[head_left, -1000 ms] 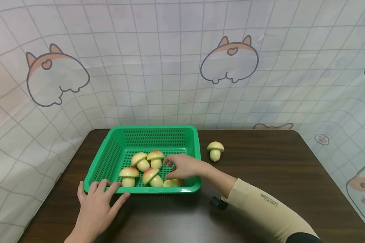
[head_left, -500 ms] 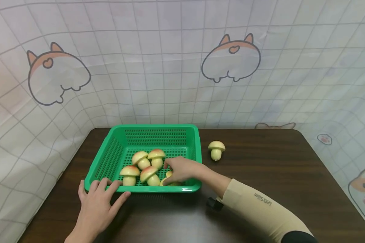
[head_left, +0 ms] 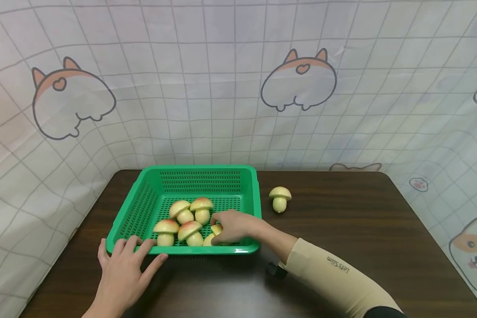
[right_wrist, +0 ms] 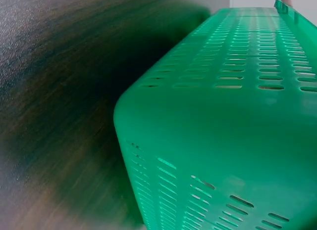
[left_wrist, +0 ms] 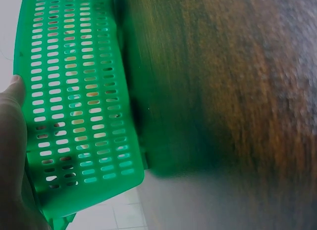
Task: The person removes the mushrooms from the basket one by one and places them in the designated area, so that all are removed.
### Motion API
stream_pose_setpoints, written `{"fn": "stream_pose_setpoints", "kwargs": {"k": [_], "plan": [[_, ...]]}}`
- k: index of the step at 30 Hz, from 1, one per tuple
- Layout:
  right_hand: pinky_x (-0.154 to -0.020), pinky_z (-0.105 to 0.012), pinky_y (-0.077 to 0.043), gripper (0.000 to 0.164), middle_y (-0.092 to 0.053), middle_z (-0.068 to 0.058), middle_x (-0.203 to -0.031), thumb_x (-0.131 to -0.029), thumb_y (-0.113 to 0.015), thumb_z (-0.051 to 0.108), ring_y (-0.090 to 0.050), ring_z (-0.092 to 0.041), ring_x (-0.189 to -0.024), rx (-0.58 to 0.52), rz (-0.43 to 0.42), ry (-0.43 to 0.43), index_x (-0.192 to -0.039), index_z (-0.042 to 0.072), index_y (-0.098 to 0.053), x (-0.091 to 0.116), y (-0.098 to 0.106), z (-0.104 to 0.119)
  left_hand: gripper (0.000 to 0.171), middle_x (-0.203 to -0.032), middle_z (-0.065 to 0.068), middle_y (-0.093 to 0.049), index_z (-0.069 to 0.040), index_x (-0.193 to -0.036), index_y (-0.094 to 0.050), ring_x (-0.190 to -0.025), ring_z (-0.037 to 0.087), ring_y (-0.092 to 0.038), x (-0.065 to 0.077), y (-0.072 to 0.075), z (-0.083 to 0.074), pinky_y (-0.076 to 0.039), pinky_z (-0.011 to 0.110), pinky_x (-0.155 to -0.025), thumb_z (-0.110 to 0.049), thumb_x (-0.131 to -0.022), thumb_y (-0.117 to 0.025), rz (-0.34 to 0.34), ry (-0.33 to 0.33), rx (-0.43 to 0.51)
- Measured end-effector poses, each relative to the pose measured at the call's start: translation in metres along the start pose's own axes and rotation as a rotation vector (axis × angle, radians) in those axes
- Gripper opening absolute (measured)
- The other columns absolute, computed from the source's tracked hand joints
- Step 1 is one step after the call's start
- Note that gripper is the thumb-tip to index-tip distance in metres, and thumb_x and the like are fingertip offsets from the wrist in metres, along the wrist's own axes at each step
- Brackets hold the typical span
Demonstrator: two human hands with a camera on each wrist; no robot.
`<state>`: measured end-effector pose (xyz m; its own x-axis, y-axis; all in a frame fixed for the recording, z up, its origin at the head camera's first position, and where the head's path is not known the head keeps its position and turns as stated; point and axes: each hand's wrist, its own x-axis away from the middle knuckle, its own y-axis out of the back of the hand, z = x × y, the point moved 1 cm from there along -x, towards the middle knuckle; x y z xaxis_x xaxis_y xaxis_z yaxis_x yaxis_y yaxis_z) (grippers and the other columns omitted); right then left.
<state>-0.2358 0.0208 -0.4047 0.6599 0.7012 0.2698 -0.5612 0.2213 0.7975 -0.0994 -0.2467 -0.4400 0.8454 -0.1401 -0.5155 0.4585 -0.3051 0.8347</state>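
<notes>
Five toy mushrooms are lying inside the green basket (head_left: 206, 174), and one of them, the yellow mushroom (head_left: 213, 234) at the near right corner, is being closed on by the right hand (head_left: 231, 226). Over the last second this hand is being lowered from above the pile into that corner, and its fingers are now being curled over the mushroom; the thumb side is hidden, so a firm pinch cannot be told for certain, though contact looks made. This is judged to mean that the piece is being picked up, not merely nudged. Just to its left, four red-capped mushrooms (head_left: 181, 219) are being left untouched in a loose cluster on the basket floor. The basket itself is being steadied at its near left rim by the left hand (head_left: 123, 267), whose straight, spread fingers are being pressed on the rim and the table edge, much as a second ago; in the left wrist view only the perforated basket wall (left_wrist: 74, 106) and a bit of that hand are shown. One more mushroom (head_left: 280, 198) is standing upright on the dark wooden table (head_left: 361, 229), well apart from the basket's right side and unmoved. Behind everything, a checked cloth backdrop (head_left: 222, 88) with cartoon animals is being hung.
</notes>
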Motion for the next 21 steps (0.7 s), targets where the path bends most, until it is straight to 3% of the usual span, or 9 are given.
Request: {"fn": "stream_pose_setpoints", "kwargs": {"k": [9, 15, 21], "plan": [[-0.064, -0.028, -0.042, 0.044, -0.055, 0.002, -0.085, -0.094, -0.075, 0.024, -0.048, -0.01, -0.065, -0.042, 0.032, 0.036, -0.134, 0.011, -0.061, -0.0025, 0.0008, 0.0007, 0.04, -0.102, 0.009, -0.059, -0.018, -0.11, -0.07, -0.099, 0.04, -0.054, -0.001, 0.0014, -0.0011, -0.01, 0.084, -0.103, -0.054, -0.092, -0.071, -0.011, -0.009, 0.001], [-0.065, -0.027, -0.041, 0.043, -0.054, 0.003, -0.085, -0.091, -0.077, 0.019, -0.048, -0.009, -0.071, -0.095, 0.027, 0.066, -0.132, 0.013, -0.065, -0.0038, 0.0021, -0.0005, 0.04, -0.101, 0.01, -0.059, -0.018, -0.109, -0.069, -0.099, 0.041, -0.054, -0.0014, 0.0018, -0.0018, -0.011, 0.085, -0.102, -0.055, -0.093, -0.07, -0.019, -0.017, -0.002], [-0.061, -0.026, -0.04, 0.041, -0.052, 0.001, -0.083, -0.09, -0.077, 0.014, -0.045, -0.009, -0.064, -0.184, 0.015, 0.083, -0.13, 0.014, -0.066, -0.0037, 0.0032, -0.0005, 0.04, -0.1, 0.009, -0.059, -0.019, -0.108, -0.069, -0.099, 0.042, -0.053, -0.0004, 0.0013, -0.0015, -0.01, 0.084, -0.103, -0.055, -0.092, -0.07, -0.016, -0.011, 0.0]]}}
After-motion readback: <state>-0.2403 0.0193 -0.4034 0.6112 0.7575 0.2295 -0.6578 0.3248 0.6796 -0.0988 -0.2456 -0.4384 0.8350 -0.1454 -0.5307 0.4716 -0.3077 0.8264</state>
